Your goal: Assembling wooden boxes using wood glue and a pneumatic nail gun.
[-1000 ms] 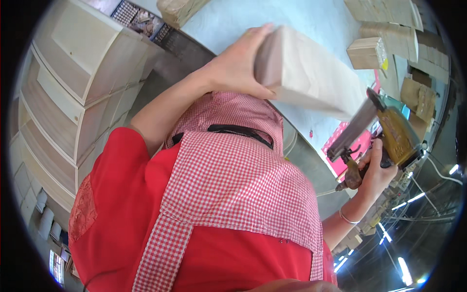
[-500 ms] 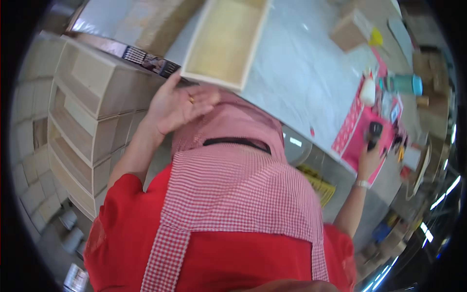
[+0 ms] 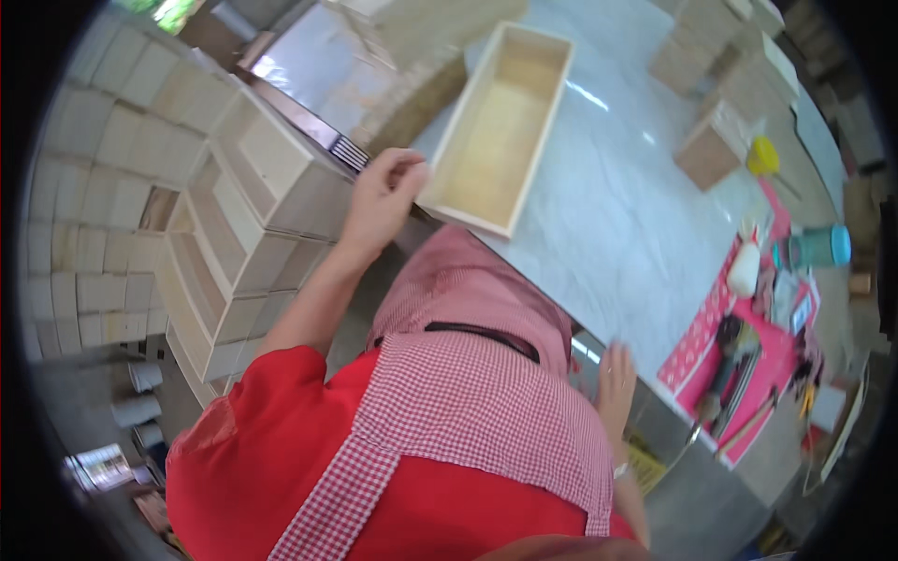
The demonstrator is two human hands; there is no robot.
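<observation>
An open-topped, long pale wooden box (image 3: 501, 103) lies on the sheet-covered table, its near end by the table's front edge. Beside that end is my left hand (image 3: 379, 201), fingers curled in toward the thumb, with nothing visible in them. Whether it touches the box's side I cannot tell. My right hand (image 3: 615, 388) hangs at the front edge of the table, blurred, its fingers stretched out and holding nothing. Nearest to it on the table is a pink mat (image 3: 680, 374), on which a black-handled tool (image 3: 722, 374) lies among other tools.
Stacked wooden boxes (image 3: 271, 168) stand at my left, with more piled against the wall behind. On the table's right are a white bottle (image 3: 745, 269), a teal cup (image 3: 825, 246), a yellow tool (image 3: 763, 155) and wooden blocks (image 3: 708, 154). A flat carton (image 3: 299, 70) sits far left.
My right hand has let go of the black tool and moved left, off the mat. My left hand has curled from an open palm. The view has shifted, so everything appears lower and farther right.
</observation>
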